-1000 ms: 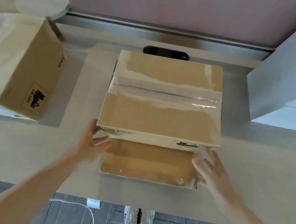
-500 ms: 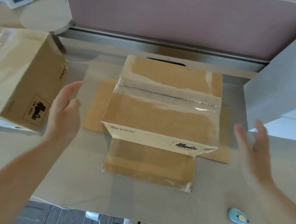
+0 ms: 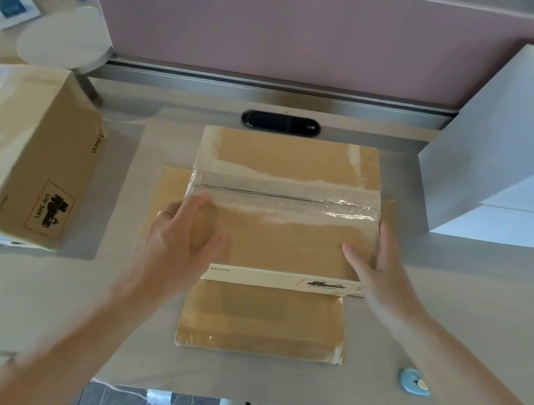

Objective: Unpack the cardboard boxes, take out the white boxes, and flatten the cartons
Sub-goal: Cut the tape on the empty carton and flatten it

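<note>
The cardboard carton (image 3: 284,239) sat in the middle of the counter (image 3: 449,316) with its taped face up, a strip of clear tape (image 3: 287,196) running across it from side to side. Its flaps were splayed flat on the counter: the near flap (image 3: 261,323) pointed toward the person, the left flap (image 3: 172,188) stuck out beside the carton, and only a sliver of the right flap (image 3: 388,210) showed. The left hand (image 3: 180,238) lay against the carton's left edge with its thumb resting on top and its fingers (image 3: 202,198) stretched out along that edge, not curled; a ring showed on one of them. The right hand (image 3: 383,275) mirrored it at the right edge, thumb on top near the front corner and fingers (image 3: 385,234) straight along the side. Both hands were open, pressing the carton between them. A second cardboard carton (image 3: 22,159), printed with a UN 3481 mark, stood well apart to the left. Stacked white boxes (image 3: 515,152) stood at the far right of the counter. A small light-blue cutter (image 3: 415,381) lay near the front right edge, apart from the carton. A pink partition (image 3: 301,30) rose behind the counter, with a black oval cable port (image 3: 281,123) just below it.
</note>
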Tool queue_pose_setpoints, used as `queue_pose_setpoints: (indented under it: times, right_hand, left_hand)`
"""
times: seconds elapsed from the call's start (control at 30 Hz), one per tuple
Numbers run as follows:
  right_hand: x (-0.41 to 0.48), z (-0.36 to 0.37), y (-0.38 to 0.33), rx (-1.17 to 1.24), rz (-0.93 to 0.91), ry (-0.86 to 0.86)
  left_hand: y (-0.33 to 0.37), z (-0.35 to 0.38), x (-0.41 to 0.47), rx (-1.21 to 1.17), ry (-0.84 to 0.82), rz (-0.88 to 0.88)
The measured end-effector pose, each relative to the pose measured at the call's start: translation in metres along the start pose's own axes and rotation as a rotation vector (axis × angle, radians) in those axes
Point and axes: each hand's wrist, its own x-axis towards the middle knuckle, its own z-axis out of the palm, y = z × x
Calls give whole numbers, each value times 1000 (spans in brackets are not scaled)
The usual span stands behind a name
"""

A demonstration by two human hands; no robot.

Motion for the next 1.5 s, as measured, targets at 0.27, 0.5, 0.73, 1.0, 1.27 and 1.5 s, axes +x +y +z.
queue_pose_setpoints:
  times: [0.27,0.5,0.73,1.0,1.27,1.5]
  right_hand:
    - [-22,-29,24,-84,11,231]
    - [-88,-86,145,-440,204,355]
    - [-107,-93,184,-448,440,251]
    - [-105,-102,192,-742,209,251]
    - [-83,-112,186,-730,122,29]
    - [-75,-102,183,-547,114,-4]
  left_hand:
    - [105,52,35,348,-139,442]
    - [112,90,39,525,-166,442]
    - [114,91,35,539,-143,438]
    - [114,92,35,507,-129,435]
    - [114,92,36,488,-120,432]
    - [114,93,35,486,-122,429]
